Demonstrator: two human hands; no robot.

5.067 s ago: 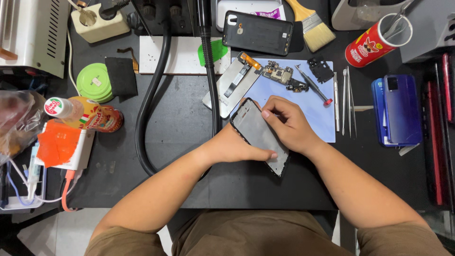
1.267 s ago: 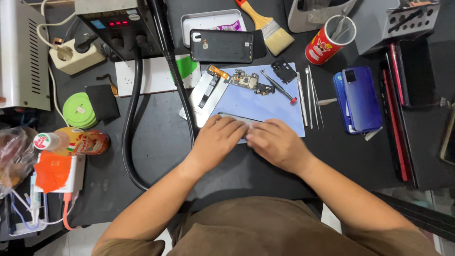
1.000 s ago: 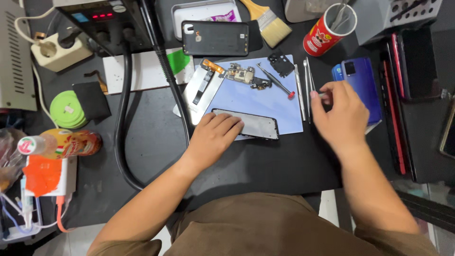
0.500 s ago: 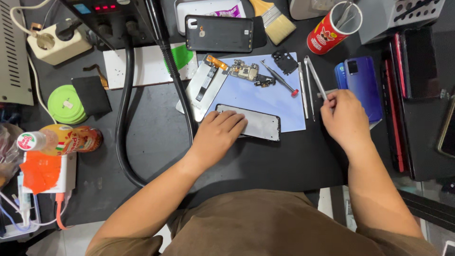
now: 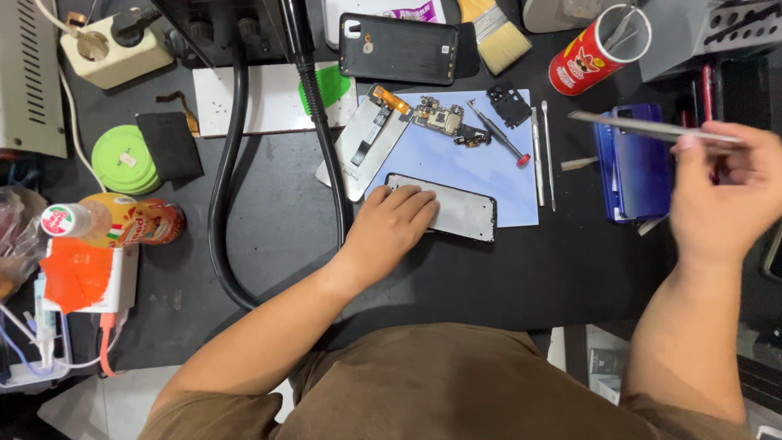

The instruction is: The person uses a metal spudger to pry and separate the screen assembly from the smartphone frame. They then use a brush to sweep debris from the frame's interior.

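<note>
The left hand (image 5: 389, 232) is pressing flat fingers on the grey rectangular phone frame (image 5: 456, 213), steadying it on the pale blue mat (image 5: 481, 167), while the right hand (image 5: 721, 200) is pinching long metal tweezers (image 5: 643, 126) above the black worktop (image 5: 269, 212).

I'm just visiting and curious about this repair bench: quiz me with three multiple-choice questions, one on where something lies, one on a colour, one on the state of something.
1. Where does the left hand rest?
A. on the phone frame on the light blue mat
B. on the green tape roll
C. on the brush

2. What colour is the can that holds tools?
A. green
B. red
C. white

3. What state is the right hand in?
A. flat on the bench
B. empty and open
C. raised, its fingers gripping thin metal tweezers

Answers: 1 A, its fingers lie over the frame's left end. 2 B, its side is red. 3 C, the tweezers jut left from its fingertips above the blue phone.
</note>
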